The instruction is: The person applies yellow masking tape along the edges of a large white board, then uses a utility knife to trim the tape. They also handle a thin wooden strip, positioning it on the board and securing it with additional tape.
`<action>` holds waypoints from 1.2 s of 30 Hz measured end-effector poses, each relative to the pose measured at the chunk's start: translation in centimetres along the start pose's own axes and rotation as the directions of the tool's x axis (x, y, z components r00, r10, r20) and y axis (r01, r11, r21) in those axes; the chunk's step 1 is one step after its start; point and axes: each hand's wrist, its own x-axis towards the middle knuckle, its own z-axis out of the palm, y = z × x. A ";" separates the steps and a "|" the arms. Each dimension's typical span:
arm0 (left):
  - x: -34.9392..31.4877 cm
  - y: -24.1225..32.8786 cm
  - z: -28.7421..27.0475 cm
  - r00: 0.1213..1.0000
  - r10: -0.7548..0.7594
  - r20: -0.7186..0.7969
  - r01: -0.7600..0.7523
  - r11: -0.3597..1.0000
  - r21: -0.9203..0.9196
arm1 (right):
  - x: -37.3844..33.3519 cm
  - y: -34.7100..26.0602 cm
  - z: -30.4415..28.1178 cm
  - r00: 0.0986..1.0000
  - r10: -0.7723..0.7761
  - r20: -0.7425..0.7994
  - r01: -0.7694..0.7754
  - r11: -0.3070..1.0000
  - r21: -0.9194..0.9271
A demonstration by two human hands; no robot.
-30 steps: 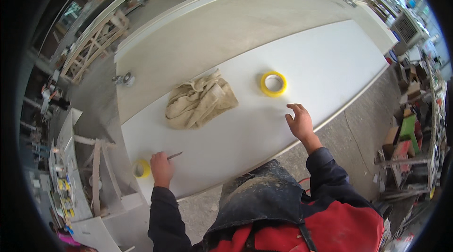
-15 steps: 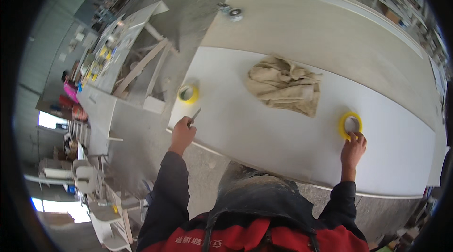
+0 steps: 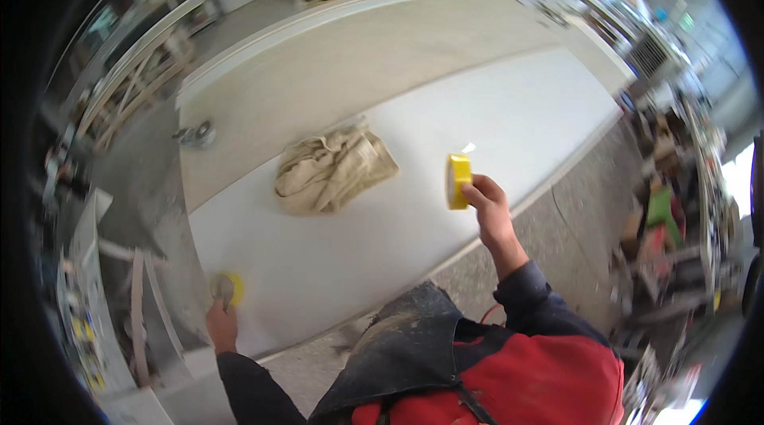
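Right hand [image 3: 490,204]: closed around the near side of a yellow tape roll [image 3: 459,181], with the thumb laid against it.
Held roll: turned on edge, its yellow outer face toward the right; it appears to be lifted clear of the white panel [image 3: 493,118], to the right of the crumpled cloth.
Roll's handling: a light, fairly stiff load is to be expected – the wound body should not give under a pinch, though the glossy outer face may be slippery.
Roll's hold: best taken across its width or by the wall, thumb on one side and fingers on the other; little harm is likely if it is dropped.
Left hand [image 3: 221,323]: placed at the second yellow roll [image 3: 238,288], near the panel's left end; the fingers are blurred, so whether anything is grasped cannot be told.
Cloth [image 3: 334,169]: beige, bunched on the panel between the two rolls – soft and limp, by its look.
White scrap [image 3: 468,147]: seen just beyond the held roll.
Grey tool [image 3: 199,134]: left on the beige board [image 3: 318,79] under the panel, by its left edge.
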 end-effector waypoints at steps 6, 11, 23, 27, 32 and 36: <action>0.6 -4.5 -0.8 0.970 -0.146 0.194 0.225 0.840 -0.493 | -15.2 -2.4 10.7 0.991 0.054 0.119 -0.082 0.965 0.250; -5.7 -3.2 -7.8 0.864 -0.259 0.431 0.429 -0.067 -0.901 | -20.8 -1.0 21.3 0.906 0.063 0.419 -0.190 0.944 0.270; -17.4 -10.5 -13.6 0.808 -0.444 0.388 0.296 -0.264 -0.918 | -32.5 4.2 48.2 0.209 0.206 0.956 -0.102 0.977 -0.188; -18.6 -16.7 -12.4 0.975 -0.215 -0.058 0.127 0.751 -0.648 | -36.5 6.7 52.6 0.209 0.286 0.935 -0.010 0.957 -0.290; -13.9 -22.4 -15.1 0.698 -0.352 0.623 0.430 -0.490 -0.759 | -40.3 12.9 58.5 0.354 0.306 0.884 -0.070 0.951 -0.302; -11.5 -28.3 -16.4 0.708 -0.200 0.677 0.502 -0.531 -0.682 | -41.9 14.3 62.9 0.398 0.301 0.866 -0.045 0.950 -0.309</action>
